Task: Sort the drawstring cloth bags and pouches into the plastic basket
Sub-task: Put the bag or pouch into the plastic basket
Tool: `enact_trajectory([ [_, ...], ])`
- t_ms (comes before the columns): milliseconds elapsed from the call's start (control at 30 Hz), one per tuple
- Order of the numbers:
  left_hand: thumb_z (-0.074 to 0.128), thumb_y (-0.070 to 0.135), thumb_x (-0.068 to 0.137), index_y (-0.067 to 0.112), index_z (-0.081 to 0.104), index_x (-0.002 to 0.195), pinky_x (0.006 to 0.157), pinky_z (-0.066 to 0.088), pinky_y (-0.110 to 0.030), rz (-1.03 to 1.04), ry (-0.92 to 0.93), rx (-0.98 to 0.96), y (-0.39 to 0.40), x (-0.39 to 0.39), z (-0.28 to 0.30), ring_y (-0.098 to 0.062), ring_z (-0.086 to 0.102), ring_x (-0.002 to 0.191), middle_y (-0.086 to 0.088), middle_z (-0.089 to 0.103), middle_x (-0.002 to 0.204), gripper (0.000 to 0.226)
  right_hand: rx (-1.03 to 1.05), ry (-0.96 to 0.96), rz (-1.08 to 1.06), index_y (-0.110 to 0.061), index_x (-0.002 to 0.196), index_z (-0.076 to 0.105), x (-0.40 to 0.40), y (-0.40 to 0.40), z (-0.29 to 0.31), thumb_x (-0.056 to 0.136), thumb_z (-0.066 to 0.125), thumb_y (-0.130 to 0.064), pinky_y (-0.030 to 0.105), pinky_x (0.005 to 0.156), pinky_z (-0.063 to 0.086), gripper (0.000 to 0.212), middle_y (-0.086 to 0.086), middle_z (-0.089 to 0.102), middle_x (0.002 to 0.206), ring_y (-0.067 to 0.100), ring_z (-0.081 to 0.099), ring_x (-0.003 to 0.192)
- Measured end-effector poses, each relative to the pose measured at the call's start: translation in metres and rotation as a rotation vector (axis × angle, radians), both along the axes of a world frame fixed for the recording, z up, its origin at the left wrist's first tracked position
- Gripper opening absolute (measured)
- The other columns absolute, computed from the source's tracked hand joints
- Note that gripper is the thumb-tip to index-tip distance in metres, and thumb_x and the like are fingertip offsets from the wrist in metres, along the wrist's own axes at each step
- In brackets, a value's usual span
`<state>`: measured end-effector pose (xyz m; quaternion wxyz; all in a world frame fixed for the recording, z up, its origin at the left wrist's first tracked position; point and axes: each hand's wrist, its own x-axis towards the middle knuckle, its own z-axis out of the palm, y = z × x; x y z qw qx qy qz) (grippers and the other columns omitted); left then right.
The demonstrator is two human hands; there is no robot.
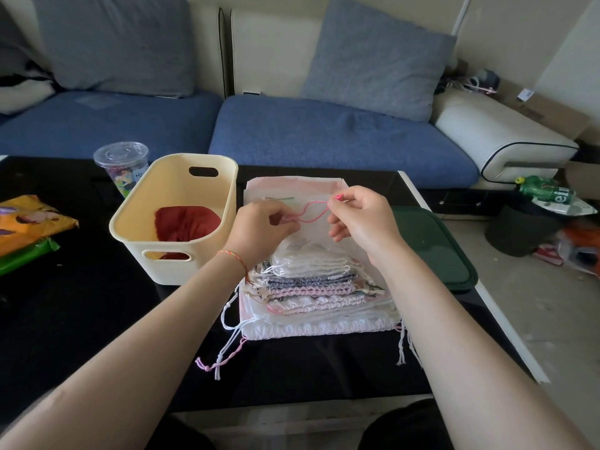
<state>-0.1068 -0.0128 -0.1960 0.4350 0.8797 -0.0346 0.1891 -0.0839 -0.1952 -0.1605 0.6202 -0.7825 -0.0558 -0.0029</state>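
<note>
One red bag (pixel 186 224) already lies in the basket (pixel 130 219) at 9 o'clock of the pile (pixel 311 287), which is still thick on the desk (pixel 81 319), while left hand (pixel 259 227) and right hand (pixel 360 219) each pinch a pink cord (pixel 311 213).

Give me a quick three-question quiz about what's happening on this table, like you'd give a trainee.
1. True or false: the plastic basket is empty.
2. What do the left hand and right hand hold between them? A) pink drawstring B) clear lidded cup C) dark green lid
3. Fill in: the stack of cloth bags lies to the ______ of the basket, from the person's view.

Key: 1. False, a red pouch lies inside. 2. A. 3. Right.
</note>
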Motion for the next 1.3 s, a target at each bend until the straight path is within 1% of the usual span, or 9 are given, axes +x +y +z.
enact_trajectory([
  [167, 0.069, 0.015, 0.081, 0.012, 0.068, 0.080, 0.066, 0.046, -0.032, 0.058, -0.010, 0.228, 0.001, -0.002, -0.002, -0.022, 0.053, 0.068, -0.001, 0.057, 0.068, 0.004, 0.046, -0.078, -0.015, -0.010, 0.083, 0.067, -0.006, 0.002, 0.009, 0.094, 0.061, -0.011, 0.031, 0.049, 0.051, 0.013, 0.008, 0.066, 0.070, 0.023, 0.062, 0.055],
  [267, 0.071, 0.034, 0.077, 0.020, 0.063, 0.109, 0.083, 0.046, -0.035, 0.094, 0.081, 0.401, 0.001, -0.004, -0.001, -0.023, 0.054, 0.098, 0.002, 0.057, 0.092, 0.036, 0.055, -0.129, 0.010, -0.011, 0.085, 0.068, -0.009, 0.007, 0.014, 0.094, 0.063, -0.013, 0.032, 0.052, 0.053, 0.010, 0.007, 0.068, 0.073, 0.021, 0.064, 0.057],
  [367, 0.074, 0.048, 0.073, 0.022, 0.055, 0.125, 0.097, 0.039, -0.028, -0.097, 0.048, 0.202, -0.008, -0.008, 0.012, -0.012, 0.049, 0.112, 0.005, 0.058, 0.116, 0.061, 0.005, -0.136, 0.085, -0.014, 0.090, 0.070, -0.013, 0.014, 0.015, 0.093, 0.063, -0.015, 0.027, 0.060, 0.055, 0.008, 0.005, 0.071, 0.081, 0.016, 0.068, 0.067],
  [467, 0.066, 0.034, 0.089, 0.019, 0.070, 0.106, 0.097, 0.045, -0.031, -0.191, 0.147, -0.102, -0.019, -0.011, 0.022, -0.010, 0.060, 0.102, 0.007, 0.070, 0.105, 0.024, -0.063, -0.172, 0.120, -0.020, 0.090, 0.072, -0.018, 0.017, 0.018, 0.093, 0.065, -0.019, 0.013, 0.059, 0.047, 0.008, -0.007, 0.069, 0.077, -0.003, 0.062, 0.066],
  [567, 0.053, 0.031, 0.098, 0.016, 0.072, 0.083, 0.100, 0.044, -0.039, -0.238, 0.198, -0.283, -0.018, -0.011, 0.019, -0.020, 0.063, 0.099, 0.002, 0.074, 0.092, 0.029, -0.012, -0.175, 0.066, -0.021, 0.084, 0.070, -0.015, 0.016, 0.018, 0.093, 0.064, -0.020, 0.020, 0.062, 0.047, 0.010, -0.003, 0.067, 0.078, 0.002, 0.061, 0.069],
  [800, 0.047, 0.028, 0.102, 0.015, 0.065, 0.074, 0.068, 0.041, -0.018, -0.330, 0.285, -0.274, -0.010, -0.018, 0.026, -0.012, 0.050, 0.075, 0.005, 0.067, 0.073, 0.036, 0.658, 0.161, 0.010, -0.011, 0.090, 0.054, -0.004, 0.004, 0.022, 0.104, 0.043, -0.010, 0.030, 0.071, 0.056, 0.018, 0.006, 0.069, 0.078, 0.022, 0.072, 0.077],
  [867, 0.049, 0.025, 0.101, 0.012, 0.069, 0.077, 0.068, 0.042, -0.017, -0.372, 0.313, -0.319, -0.008, -0.019, 0.027, -0.012, 0.052, 0.076, 0.002, 0.070, 0.081, 0.034, 0.622, 0.177, -0.012, -0.012, 0.087, 0.054, -0.002, 0.002, 0.020, 0.104, 0.043, -0.011, 0.028, 0.066, 0.051, 0.021, 0.003, 0.065, 0.072, 0.018, 0.068, 0.067],
  [1033, 0.053, 0.023, 0.092, 0.012, 0.075, 0.074, 0.094, 0.039, -0.048, -0.474, 0.349, -0.653, -0.007, -0.019, 0.032, -0.031, 0.057, 0.096, -0.012, 0.072, 0.094, 0.031, 0.613, 0.142, 0.073, -0.009, 0.082, 0.055, -0.001, -0.001, 0.021, 0.102, 0.047, -0.007, 0.021, 0.044, 0.030, 0.022, 0.005, 0.051, 0.070, 0.015, 0.049, 0.057],
  [1300, 0.046, 0.019, 0.095, 0.007, 0.063, 0.082, 0.089, 0.040, -0.033, -0.525, 0.473, -0.826, 0.002, -0.020, 0.033, -0.014, 0.061, 0.085, -0.002, 0.066, 0.084, 0.025, -0.061, 0.004, 0.273, -0.014, 0.090, 0.071, -0.011, -0.005, 0.020, 0.087, 0.071, -0.009, 0.020, 0.050, 0.040, 0.006, -0.007, 0.063, 0.066, 0.009, 0.054, 0.060],
])
